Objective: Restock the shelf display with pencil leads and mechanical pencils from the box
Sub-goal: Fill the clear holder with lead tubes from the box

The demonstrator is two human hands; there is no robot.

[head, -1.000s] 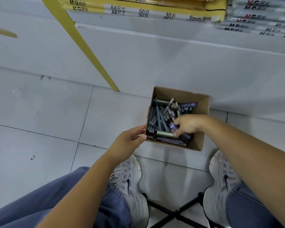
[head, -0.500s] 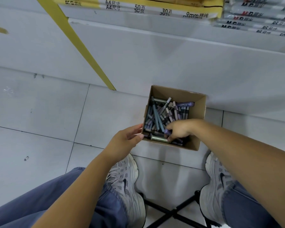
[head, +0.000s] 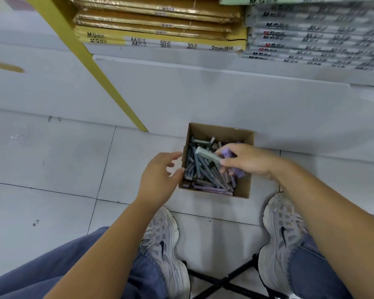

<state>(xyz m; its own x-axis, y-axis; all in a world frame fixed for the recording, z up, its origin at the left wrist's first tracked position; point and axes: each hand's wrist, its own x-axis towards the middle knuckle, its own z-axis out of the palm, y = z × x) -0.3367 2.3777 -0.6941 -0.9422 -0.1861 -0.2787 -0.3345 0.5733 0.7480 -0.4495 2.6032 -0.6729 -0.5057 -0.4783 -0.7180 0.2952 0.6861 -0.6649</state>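
the box (head: 242, 188), a small open cardboard one, sits on the pale floor tiles (head: 52, 160) between the two hands and just ahead of the person's grey sneakers (head: 164, 251), its far wall close to the white base of the shelf unit (head: 203, 93). it is packed with a loose jumble of pencil lead tubes (head: 203, 175) in grey, blue-grey and purple, lying every which way. the right hand (head: 248, 161) hovers over the box's right half, fingers closed around a few pieces lifted clear of the heap: a pale green-grey tube (head: 206, 156) sticks out to its left past the thumb, and purple pieces (head: 227, 152) show above and below the fingers (how many it holds in all cannot be told through the blur). the left hand (head: 160, 178) is just beside the box's left wall, fingers spread and loosely curled, holding nothing, its thumb tip at or nearly at the cardboard edge. up beyond both hands, the lowest shelf carries stacked yellow paper packs (head: 160, 39) and, to their right, grey packs (head: 311, 39). a yellow slanted strut (head: 108, 89) runs down to the floor left of the box. under the legs, black crossed bars of a folding stool (head: 222, 281) show.
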